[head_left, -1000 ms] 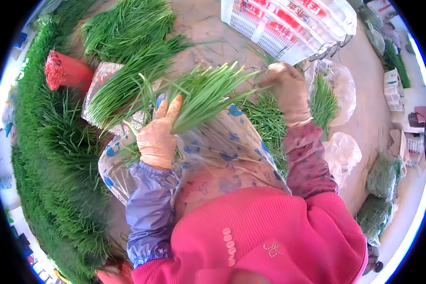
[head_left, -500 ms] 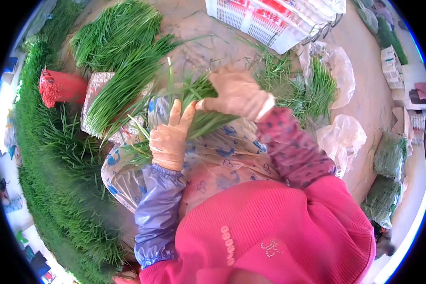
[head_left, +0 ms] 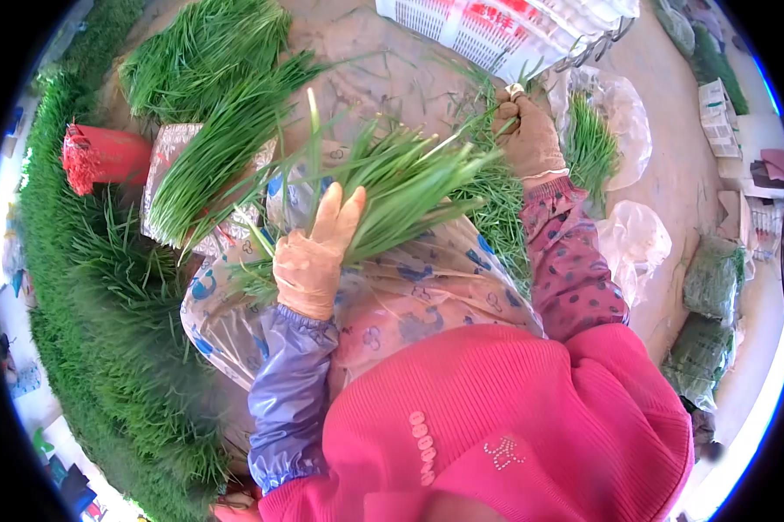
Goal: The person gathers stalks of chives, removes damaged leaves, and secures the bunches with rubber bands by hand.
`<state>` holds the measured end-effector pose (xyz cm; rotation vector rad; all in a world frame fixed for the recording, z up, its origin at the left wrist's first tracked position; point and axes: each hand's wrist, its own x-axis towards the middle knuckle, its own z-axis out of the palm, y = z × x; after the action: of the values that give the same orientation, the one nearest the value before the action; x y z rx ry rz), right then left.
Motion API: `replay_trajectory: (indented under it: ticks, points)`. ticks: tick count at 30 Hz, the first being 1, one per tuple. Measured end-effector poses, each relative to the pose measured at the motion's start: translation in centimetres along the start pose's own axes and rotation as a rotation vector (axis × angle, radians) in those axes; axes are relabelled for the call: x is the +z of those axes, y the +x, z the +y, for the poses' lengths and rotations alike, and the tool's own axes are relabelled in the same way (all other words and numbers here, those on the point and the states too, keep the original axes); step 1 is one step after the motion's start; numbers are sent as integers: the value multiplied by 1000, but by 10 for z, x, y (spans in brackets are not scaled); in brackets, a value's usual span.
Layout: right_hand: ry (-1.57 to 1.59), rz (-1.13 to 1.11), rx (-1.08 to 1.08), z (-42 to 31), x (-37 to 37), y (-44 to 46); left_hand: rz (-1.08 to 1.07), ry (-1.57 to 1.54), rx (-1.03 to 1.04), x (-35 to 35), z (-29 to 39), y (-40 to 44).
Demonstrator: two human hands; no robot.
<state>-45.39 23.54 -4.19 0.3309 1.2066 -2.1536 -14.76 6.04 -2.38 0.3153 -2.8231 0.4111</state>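
Note:
My left hand [head_left: 312, 261], in a pale glove, is closed round a bunch of chives [head_left: 409, 196], with two fingers raised along it. The bunch lies over my lap, its cut ends toward the upper right. My right hand [head_left: 531, 139], gloved too, is away from the bunch at the right, fingers curled in a pinch on a few chive stalks with a whitish end. Beneath that hand is a heap of loose chive scraps [head_left: 496, 209]. A clear plastic apron with blue prints [head_left: 418, 270] covers my lap.
Chives lie on a patterned board [head_left: 173, 152] beside a red container [head_left: 109, 158]; another pile [head_left: 205, 61] is behind. A white crate [head_left: 496, 39] stands at the back. Plastic bags [head_left: 633, 244] lie at right, one round chives [head_left: 590, 139]. Tall chives [head_left: 105, 322] line the left.
My right hand has moved from the bunch outward to the right, now with a few stalks pinched in it. The left hand keeps its hold, and the bunch shows more fully.

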Motion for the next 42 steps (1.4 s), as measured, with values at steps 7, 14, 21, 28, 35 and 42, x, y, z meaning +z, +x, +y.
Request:
replay_trajectory:
  ticks: [7, 14, 21, 28, 35, 42]
  points:
    - [507, -198, -34, -51, -57, 39, -80, 42, 47, -3, 3, -5]
    - [-1674, -310, -608, -5, 8, -44, -97, 53, 102, -7, 1, 1]
    - [-1390, -845, -756, 67, 51, -56, -92, 115, 118, -9, -2, 3]
    - [-711, -171, -171, 38, 29, -35, -53, 58, 140, -9, -4, -6]
    - [-1346, -20, -169, -15, -57, 17, -39, 82, 174, -16, 0, -9]
    - [-1573, -603, -968, -10, 88, -34, -62, 99, 277, -25, 3, -1]
